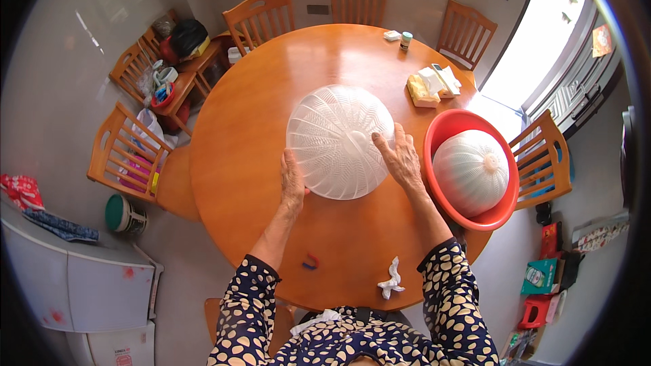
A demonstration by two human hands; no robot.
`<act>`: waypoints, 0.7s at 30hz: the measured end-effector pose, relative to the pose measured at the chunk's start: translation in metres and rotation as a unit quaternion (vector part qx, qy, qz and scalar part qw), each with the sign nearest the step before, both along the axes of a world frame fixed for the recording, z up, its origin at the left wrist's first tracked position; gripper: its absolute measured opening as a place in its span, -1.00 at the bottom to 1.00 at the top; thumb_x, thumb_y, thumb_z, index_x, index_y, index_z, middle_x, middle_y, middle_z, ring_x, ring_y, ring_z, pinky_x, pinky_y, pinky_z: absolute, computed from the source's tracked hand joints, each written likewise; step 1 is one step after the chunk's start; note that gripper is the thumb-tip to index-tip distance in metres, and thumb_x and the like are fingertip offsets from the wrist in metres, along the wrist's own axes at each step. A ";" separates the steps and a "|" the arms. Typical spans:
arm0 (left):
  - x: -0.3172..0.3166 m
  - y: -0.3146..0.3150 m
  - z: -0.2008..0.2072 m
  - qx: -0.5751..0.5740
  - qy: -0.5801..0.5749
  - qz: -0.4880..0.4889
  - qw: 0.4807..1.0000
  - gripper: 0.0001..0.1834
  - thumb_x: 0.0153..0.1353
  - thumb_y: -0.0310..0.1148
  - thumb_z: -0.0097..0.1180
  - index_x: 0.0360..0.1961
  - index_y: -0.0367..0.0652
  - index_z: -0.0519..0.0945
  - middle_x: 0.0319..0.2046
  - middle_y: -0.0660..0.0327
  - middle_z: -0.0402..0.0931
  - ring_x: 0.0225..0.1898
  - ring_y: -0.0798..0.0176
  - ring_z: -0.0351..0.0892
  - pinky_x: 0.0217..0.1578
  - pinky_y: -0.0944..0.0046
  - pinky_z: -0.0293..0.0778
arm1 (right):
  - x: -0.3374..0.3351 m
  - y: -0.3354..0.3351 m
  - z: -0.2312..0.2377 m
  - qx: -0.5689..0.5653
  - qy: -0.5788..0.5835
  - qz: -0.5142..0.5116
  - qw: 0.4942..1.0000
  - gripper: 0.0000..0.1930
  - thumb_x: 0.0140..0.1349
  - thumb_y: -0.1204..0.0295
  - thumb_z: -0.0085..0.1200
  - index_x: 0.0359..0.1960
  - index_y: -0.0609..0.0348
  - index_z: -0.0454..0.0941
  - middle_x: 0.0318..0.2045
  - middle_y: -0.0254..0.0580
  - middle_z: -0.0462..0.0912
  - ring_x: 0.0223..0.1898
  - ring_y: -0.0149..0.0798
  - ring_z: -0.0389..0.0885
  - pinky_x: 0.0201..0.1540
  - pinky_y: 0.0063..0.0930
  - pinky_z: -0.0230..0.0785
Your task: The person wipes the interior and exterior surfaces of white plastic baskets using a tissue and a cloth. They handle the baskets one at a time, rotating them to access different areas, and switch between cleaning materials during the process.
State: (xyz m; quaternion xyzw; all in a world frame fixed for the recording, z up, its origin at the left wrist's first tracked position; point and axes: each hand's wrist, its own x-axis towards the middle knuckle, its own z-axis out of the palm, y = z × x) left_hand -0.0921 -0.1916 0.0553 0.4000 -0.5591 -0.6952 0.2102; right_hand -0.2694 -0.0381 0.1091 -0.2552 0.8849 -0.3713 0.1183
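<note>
A white translucent dome-shaped food cover, ribbed and patterned, is at the middle of the round wooden table. My left hand grips its left rim, with the fingertips partly hidden beneath the edge. On the opposite side my right hand holds the cover, thumb and fingers spread over its right edge. Just right of that hand stands a red plastic basin, tilted in the view, with another whitish ribbed dome inside it.
A crumpled white tissue and a small red-and-blue curved piece lie near the front edge of the wooden table. Farther back are a tissue pack and a small jar. Wooden chairs surround the table.
</note>
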 end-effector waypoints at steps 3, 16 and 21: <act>-0.009 -0.039 -0.053 -0.039 -0.037 0.014 0.998 0.06 0.11 0.56 -0.47 0.42 -0.01 0.00 0.25 -0.18 0.10 0.26 -0.07 0.17 0.04 -0.14 0.34 | -0.009 -0.016 -0.008 0.029 -0.005 0.013 0.999 -0.14 0.10 -0.33 -0.06 0.22 0.12 0.23 0.05 0.28 0.36 0.07 0.28 0.43 0.08 0.09 0.27; -0.042 -0.059 -0.073 -0.010 -0.119 0.049 0.992 0.14 0.05 0.60 -0.50 0.42 -0.10 0.05 0.30 -0.22 -0.10 0.36 -0.24 -0.19 0.32 -0.24 -0.23 | -0.034 -0.039 -0.049 0.048 -0.035 -0.009 0.998 -0.22 0.15 -0.27 -0.10 0.23 0.08 0.30 0.04 0.25 0.41 0.12 0.21 0.40 0.11 0.04 0.26; -0.046 -0.063 -0.080 0.052 -0.081 0.014 0.995 0.03 0.13 0.55 -0.49 0.40 -0.01 0.10 0.30 0.01 0.12 0.30 -0.03 0.06 0.11 -0.11 0.20 | -0.038 -0.035 -0.066 0.020 -0.009 -0.002 1.000 -0.29 0.18 -0.17 -0.05 0.22 0.07 0.31 -0.01 0.28 0.46 0.10 0.19 0.41 0.11 0.01 0.28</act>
